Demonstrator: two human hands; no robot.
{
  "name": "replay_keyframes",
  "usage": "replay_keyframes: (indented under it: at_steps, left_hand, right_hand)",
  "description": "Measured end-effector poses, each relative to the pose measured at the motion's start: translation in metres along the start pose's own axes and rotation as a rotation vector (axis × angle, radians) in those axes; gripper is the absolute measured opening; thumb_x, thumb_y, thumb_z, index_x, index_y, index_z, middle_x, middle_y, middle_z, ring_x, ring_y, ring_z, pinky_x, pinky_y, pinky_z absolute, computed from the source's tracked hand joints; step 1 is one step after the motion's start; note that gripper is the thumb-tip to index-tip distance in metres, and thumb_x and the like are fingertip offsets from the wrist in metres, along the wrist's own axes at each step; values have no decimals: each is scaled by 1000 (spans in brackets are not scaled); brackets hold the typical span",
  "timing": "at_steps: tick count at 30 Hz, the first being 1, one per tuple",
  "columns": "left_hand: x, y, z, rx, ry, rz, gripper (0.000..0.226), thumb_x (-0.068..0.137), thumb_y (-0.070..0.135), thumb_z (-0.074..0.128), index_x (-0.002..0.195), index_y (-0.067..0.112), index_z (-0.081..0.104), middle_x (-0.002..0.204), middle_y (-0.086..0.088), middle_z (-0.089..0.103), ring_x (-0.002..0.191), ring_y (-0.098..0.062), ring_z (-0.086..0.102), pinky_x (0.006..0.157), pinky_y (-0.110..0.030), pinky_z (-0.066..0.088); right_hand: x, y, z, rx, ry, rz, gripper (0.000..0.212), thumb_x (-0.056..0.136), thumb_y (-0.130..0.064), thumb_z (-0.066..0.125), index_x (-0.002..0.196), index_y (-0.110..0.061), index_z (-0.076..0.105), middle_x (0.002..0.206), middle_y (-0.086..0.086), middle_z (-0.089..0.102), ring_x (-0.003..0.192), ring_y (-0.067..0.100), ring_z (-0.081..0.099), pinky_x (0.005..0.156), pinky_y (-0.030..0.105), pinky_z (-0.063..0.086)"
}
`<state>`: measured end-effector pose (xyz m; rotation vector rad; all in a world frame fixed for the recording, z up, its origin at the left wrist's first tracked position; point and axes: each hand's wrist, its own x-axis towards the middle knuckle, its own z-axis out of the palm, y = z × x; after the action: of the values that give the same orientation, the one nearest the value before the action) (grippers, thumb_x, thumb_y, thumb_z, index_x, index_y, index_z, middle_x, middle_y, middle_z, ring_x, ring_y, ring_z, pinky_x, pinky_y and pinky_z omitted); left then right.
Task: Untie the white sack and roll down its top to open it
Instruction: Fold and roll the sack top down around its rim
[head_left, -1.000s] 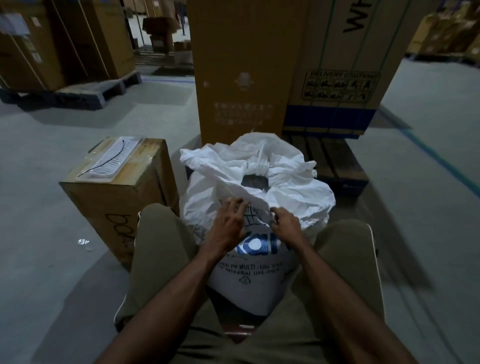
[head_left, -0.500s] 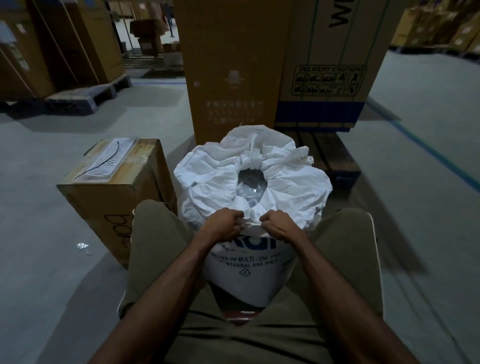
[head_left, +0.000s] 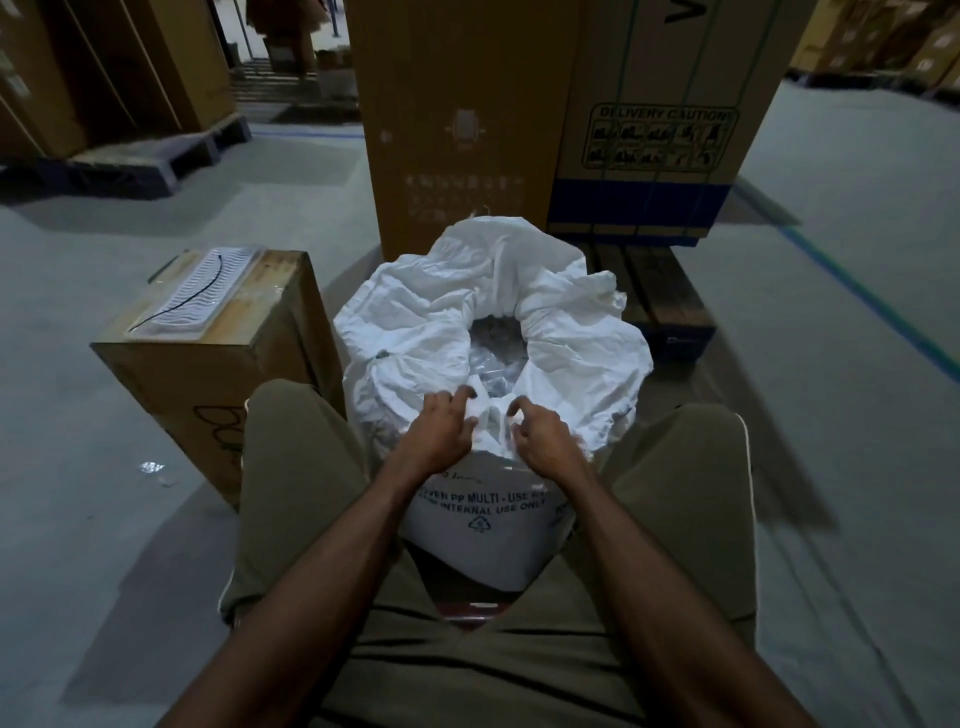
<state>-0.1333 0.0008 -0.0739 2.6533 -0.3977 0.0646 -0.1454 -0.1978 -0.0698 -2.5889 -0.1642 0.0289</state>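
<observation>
The left hand (head_left: 441, 431) and right hand (head_left: 543, 441) sit close together at the near rim of the white sack (head_left: 467, 332), each grip curled and pinching a fold of the rolled white fabric, fingers hooked over the edge toward the opening. The sack stands upright on the floor between the person's knees, which are in olive trousers (head_left: 296, 467). Its top is bunched outward in a thick crumpled collar, and the mouth gapes in the middle, showing something clear and shiny inside that is too dim to make out. Black print runs across the sack's near face below the hands.

Just left of the sack stands a low cardboard box (head_left: 208, 374) with a white ribbed plastic tray (head_left: 200, 291) and a thin black line on top. Directly behind the sack rises a tall cardboard carton (head_left: 457, 130), and beside it another carton with a blue band (head_left: 639, 208) and a delivery caution label, resting on a dark wooden pallet (head_left: 660, 291). The floor (head_left: 104, 519) is smooth grey concrete, with a blue painted line (head_left: 872, 312) running along the right. More cartons on pallets stand in the dim far left and far right of the warehouse.
</observation>
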Motion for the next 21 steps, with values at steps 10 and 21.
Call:
replay_keyframes:
  at_steps: [10,21]
  left_hand:
    - [54,-18,-29,319,-359,80,61,98,64,41,152,39,36,155,-8,40,131,-38,50,102,-50,44]
    - [104,-65,-52,280,-435,-198,81,86,73,58,154,36,33,156,-13,36,130,-40,52,110,-52,38]
  right_hand:
    - [62,14,0,-299,-235,39,64,97,-70,40,152,-37,40,159,14,26,147,42,20,118,59,14]
    - [114,40,-21,-291,-410,74,73,96,-77,35,146,-26,49,156,15,38,136,39,46,112,52,37]
